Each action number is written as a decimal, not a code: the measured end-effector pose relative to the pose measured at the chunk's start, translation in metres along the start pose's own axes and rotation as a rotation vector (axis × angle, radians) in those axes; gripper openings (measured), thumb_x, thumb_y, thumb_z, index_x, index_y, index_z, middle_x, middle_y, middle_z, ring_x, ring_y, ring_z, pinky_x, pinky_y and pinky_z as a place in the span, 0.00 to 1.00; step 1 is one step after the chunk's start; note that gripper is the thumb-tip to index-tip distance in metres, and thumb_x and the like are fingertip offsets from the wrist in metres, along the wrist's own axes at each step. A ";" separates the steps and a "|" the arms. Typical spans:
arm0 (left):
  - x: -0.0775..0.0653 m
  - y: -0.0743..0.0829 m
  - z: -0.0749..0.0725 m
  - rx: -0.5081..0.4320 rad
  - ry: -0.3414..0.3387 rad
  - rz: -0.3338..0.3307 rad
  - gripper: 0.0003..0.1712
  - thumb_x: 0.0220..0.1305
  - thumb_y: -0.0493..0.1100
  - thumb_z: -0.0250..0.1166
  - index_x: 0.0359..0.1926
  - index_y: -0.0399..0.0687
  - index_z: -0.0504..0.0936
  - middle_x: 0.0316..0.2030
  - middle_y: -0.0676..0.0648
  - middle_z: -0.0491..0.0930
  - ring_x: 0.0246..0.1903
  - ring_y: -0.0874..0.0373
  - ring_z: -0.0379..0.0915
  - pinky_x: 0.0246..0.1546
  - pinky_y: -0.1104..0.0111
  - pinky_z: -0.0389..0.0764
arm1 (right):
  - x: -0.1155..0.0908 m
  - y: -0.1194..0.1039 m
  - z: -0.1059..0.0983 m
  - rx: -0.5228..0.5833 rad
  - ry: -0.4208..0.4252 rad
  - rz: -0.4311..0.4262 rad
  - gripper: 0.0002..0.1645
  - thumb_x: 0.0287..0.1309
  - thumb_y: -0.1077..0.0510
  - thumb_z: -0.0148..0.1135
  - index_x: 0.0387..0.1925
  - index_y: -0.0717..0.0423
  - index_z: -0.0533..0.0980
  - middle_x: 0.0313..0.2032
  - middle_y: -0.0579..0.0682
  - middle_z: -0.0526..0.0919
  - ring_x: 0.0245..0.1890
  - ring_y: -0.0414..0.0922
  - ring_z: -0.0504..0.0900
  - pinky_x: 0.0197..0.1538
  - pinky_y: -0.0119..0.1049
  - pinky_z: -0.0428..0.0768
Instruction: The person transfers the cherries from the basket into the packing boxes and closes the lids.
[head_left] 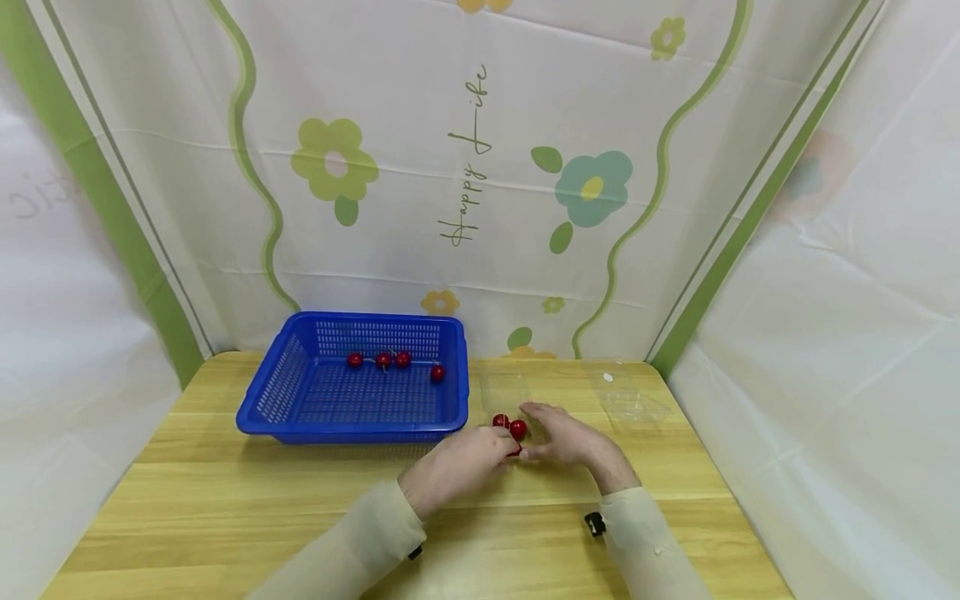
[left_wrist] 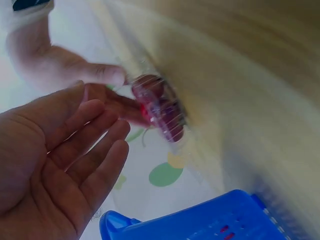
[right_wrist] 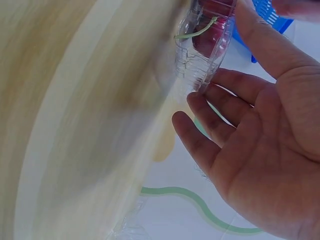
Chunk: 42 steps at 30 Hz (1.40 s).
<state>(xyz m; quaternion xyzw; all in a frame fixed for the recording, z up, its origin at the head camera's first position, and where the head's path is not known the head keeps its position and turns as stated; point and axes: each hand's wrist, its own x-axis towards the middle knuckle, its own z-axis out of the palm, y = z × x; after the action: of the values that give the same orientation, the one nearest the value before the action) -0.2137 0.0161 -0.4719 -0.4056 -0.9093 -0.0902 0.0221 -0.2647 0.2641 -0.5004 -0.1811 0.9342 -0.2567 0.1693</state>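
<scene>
A clear plastic box with a raised lid holds several red cherries, one with a green stem. My right hand grips the box from its right side, thumb at the near edge and fingers toward the far edge. My left hand is over the near left side of the box. In the left wrist view the left hand's fingers are loosely bent with nothing between them. Left of the box stands a blue plastic basket with several cherries along its back and right side.
Another clear plastic box lies on the right rear of the wooden table. A white curtain with flowers and green lines hangs behind the table, and white sheets stand at both sides.
</scene>
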 end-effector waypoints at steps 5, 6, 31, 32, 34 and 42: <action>-0.014 0.001 0.008 0.029 -0.007 0.015 0.12 0.84 0.42 0.74 0.61 0.50 0.95 0.54 0.53 0.95 0.47 0.62 0.93 0.49 0.72 0.94 | -0.002 -0.003 0.001 -0.008 -0.003 -0.010 0.58 0.73 0.49 0.84 0.91 0.64 0.64 0.90 0.67 0.66 0.92 0.71 0.62 0.94 0.70 0.60; -0.017 0.000 0.010 0.035 -0.005 0.022 0.13 0.83 0.42 0.74 0.62 0.49 0.95 0.55 0.53 0.95 0.47 0.61 0.93 0.48 0.72 0.94 | -0.002 -0.003 0.001 -0.010 0.000 -0.017 0.57 0.73 0.49 0.84 0.90 0.65 0.64 0.90 0.68 0.66 0.92 0.71 0.63 0.94 0.71 0.61; -0.032 -0.004 0.025 0.180 -0.043 0.063 0.25 0.83 0.53 0.76 0.73 0.50 0.89 0.72 0.49 0.90 0.69 0.53 0.91 0.71 0.63 0.92 | 0.029 0.008 -0.025 -0.061 0.111 -0.031 0.38 0.91 0.51 0.63 0.87 0.67 0.67 0.87 0.73 0.69 0.89 0.74 0.66 0.92 0.73 0.65; -0.032 -0.004 0.026 0.180 -0.043 0.063 0.25 0.83 0.53 0.76 0.73 0.50 0.89 0.72 0.49 0.90 0.69 0.53 0.90 0.71 0.63 0.91 | 0.032 0.008 -0.026 -0.062 0.110 -0.029 0.38 0.91 0.52 0.62 0.87 0.68 0.67 0.87 0.73 0.69 0.89 0.74 0.65 0.92 0.73 0.65; -0.032 -0.004 0.026 0.179 -0.042 0.062 0.25 0.83 0.53 0.76 0.73 0.50 0.89 0.72 0.49 0.90 0.69 0.53 0.90 0.72 0.63 0.91 | 0.037 0.008 -0.028 -0.071 0.108 -0.030 0.38 0.91 0.52 0.61 0.87 0.69 0.67 0.86 0.74 0.69 0.89 0.75 0.66 0.92 0.73 0.65; -0.032 -0.003 0.026 0.191 -0.034 0.062 0.25 0.82 0.52 0.77 0.73 0.50 0.89 0.71 0.49 0.90 0.70 0.53 0.90 0.72 0.63 0.91 | 0.059 0.008 -0.036 -0.108 0.066 -0.012 0.38 0.92 0.52 0.60 0.88 0.70 0.66 0.87 0.74 0.68 0.89 0.74 0.66 0.92 0.72 0.65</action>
<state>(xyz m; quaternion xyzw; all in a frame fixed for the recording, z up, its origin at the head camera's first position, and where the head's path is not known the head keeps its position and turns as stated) -0.1935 -0.0045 -0.5014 -0.4312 -0.9010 0.0045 0.0479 -0.3334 0.2604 -0.4893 -0.1869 0.9507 -0.2125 0.1269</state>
